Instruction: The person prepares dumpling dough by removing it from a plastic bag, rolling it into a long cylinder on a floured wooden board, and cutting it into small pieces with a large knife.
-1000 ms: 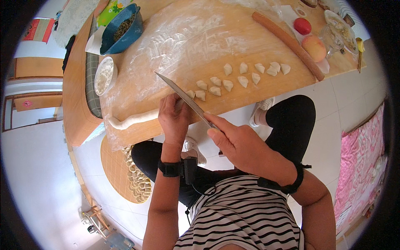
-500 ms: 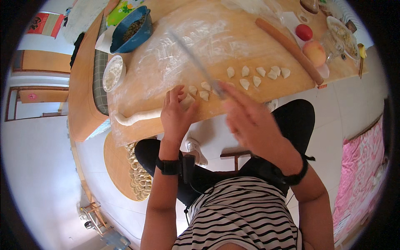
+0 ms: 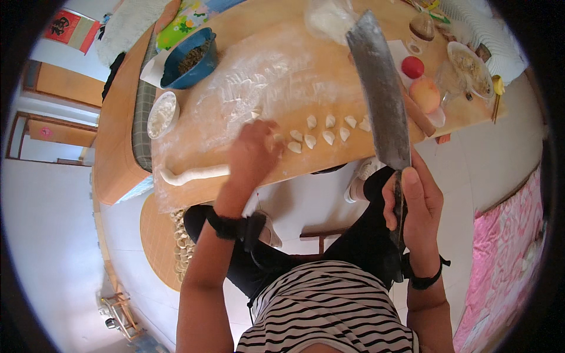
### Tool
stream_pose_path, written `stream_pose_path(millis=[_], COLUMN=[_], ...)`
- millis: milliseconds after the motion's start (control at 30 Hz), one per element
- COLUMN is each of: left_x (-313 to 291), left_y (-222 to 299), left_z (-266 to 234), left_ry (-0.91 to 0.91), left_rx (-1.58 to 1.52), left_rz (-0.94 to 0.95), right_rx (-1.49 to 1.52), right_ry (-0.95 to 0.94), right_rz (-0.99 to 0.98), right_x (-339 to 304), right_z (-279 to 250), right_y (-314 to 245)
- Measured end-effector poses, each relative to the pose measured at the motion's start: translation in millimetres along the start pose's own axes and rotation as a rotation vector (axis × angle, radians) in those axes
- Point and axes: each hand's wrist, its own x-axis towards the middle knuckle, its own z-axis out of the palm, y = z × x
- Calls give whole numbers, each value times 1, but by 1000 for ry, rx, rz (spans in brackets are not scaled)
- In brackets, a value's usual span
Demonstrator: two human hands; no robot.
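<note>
**Cleaver Raised Over a Floured Bench**

A pale tiled floor spreads under a long wooden bench dusted white with flour across its middle. I sit at its near edge in a striped top.

My right hand is lifted at about four o'clock, wrist cocked back, its fingers wrapped tight around the dark handle of a cleaver. The broad grey blade stands up and away from me, its tip toward twelve o'clock, clear of the wood. A black band circles that wrist.

My left hand reaches forward to the centre of the board, palm down on the flour; it is blurred, so I cannot tell whether its fingers grip anything. Just at its three o'clock lie the cut dough pieces, small pale wedges in two short rows. At its eight o'clock a dough rope lies along the bench edge.

At eleven o'clock sits a blue bowl of dark filling on a white paper sheet, with a small white dish of flour below it. Far at ten o'clock a red square sign hangs on the wall.
</note>
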Motion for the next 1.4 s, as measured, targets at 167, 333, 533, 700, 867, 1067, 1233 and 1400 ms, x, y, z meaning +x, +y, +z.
stream_pose_path(millis=[167,333,533,700,867,1067,1233,1400], left_x=[-18,27,49,39,39,59,60,57], left_y=[19,-32,-23,55,90,26,-45,-12], left_z=[21,29,19,57,95,76,30,33], left_ry=[-254,-111,-60,-153,-182,-66,-55,-113], left_rx=[98,591,415,-73,11,290,630,399], left_rz=[394,261,139,316,683,507,200,223], right_rx=[-11,-14,-7,-18,-40,-59,-30,-8], right_ry=[25,-5,37,93,103,111,100,96], right_rz=[12,0,3,-14,-16,-21,-15,8], right_x=[-5,-9,-9,-10,-11,-10,-5,-5], right_z=[-1,-5,-10,-17,-19,-30,-30,-22], right_y=[-7,-8,-13,-13,-20,-19,-14,-15])
